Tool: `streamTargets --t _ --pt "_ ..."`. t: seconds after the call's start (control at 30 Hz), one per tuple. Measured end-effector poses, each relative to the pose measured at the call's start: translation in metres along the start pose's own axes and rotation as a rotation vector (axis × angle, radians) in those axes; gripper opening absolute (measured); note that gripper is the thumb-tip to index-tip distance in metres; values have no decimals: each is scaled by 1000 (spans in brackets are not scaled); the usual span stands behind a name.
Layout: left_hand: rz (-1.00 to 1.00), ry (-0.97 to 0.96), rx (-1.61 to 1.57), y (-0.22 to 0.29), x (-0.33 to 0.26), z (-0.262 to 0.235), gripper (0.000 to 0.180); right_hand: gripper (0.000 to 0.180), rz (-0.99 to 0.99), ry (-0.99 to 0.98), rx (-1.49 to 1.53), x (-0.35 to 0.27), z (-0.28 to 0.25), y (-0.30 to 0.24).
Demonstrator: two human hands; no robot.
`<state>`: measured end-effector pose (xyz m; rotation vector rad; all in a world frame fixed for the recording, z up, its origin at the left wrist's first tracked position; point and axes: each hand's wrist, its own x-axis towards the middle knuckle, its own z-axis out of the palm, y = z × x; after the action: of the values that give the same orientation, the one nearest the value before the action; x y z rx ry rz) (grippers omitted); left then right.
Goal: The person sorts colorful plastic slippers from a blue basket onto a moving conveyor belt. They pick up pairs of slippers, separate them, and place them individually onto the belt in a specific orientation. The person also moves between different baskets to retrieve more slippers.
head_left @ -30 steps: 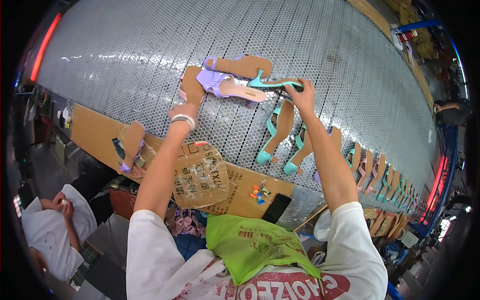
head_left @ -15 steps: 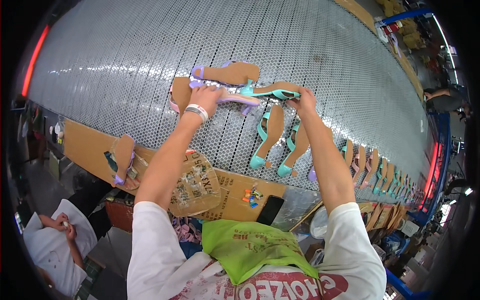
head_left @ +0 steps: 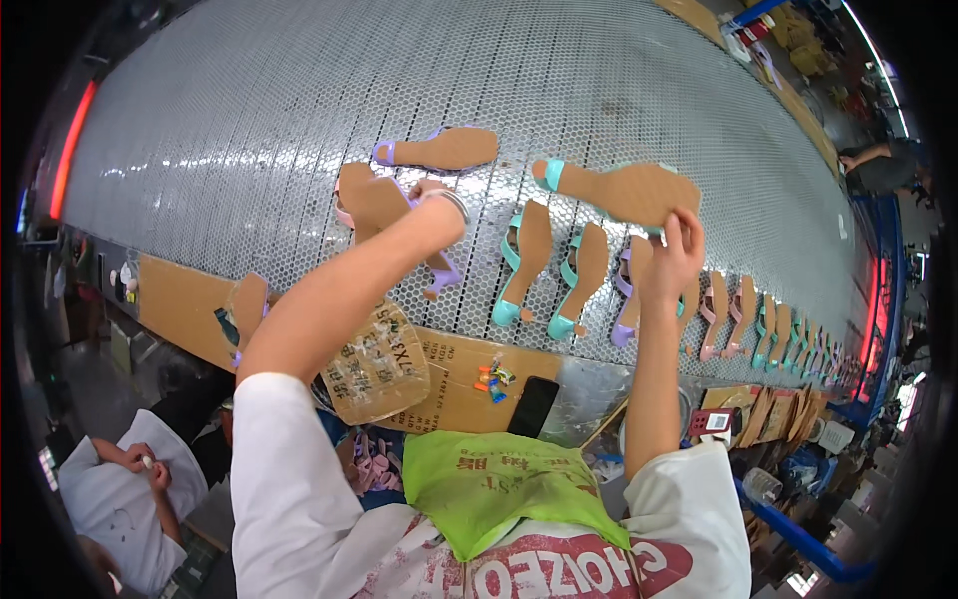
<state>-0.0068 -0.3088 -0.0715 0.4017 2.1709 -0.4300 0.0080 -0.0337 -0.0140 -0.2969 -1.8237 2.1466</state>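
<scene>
My left hand (head_left: 435, 192) is closed on a purple heeled sandal (head_left: 384, 208), whose tan sole faces up and whose heel hangs toward me. In my right hand (head_left: 679, 248) the toe end of a turquoise sandal (head_left: 631, 192) is pinched, its sole turned up and its heel pointing left. Behind the left-hand sandal, a pink sandal (head_left: 346, 186) is partly hidden. Another purple sandal (head_left: 447, 150) lies just beyond on the mesh conveyor (head_left: 299, 120). Between my arms stand two turquoise sandals (head_left: 531, 262) and a purple one (head_left: 631, 290).
A row of sandals (head_left: 766, 329) continues rightward along the conveyor's near edge. Cardboard (head_left: 464, 374) covers the ledge, with a phone (head_left: 535, 407), small coloured pieces (head_left: 493, 381) and a sandal (head_left: 246, 307). One person (head_left: 130, 489) sits at lower left, another (head_left: 883, 170) at far right.
The turquoise sandal has swung right and turned from side-on to sole up. The purple sandal in my left hand has rotated, its sole now facing up and its heel nearer me.
</scene>
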Motion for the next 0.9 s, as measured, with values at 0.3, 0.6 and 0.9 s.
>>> streamTargets --t 0.3,0.6,0.9 --pt "-178 813 -486 54 29 63 52 14 -3 257 -55 -124 -170 -33" --pt "-463 691 -985 129 29 115 63 17 100 210 44 -166 -193 -40" --pt "-337 590 -897 135 23 137 37 18 72 306 144 -183 -229 -58"
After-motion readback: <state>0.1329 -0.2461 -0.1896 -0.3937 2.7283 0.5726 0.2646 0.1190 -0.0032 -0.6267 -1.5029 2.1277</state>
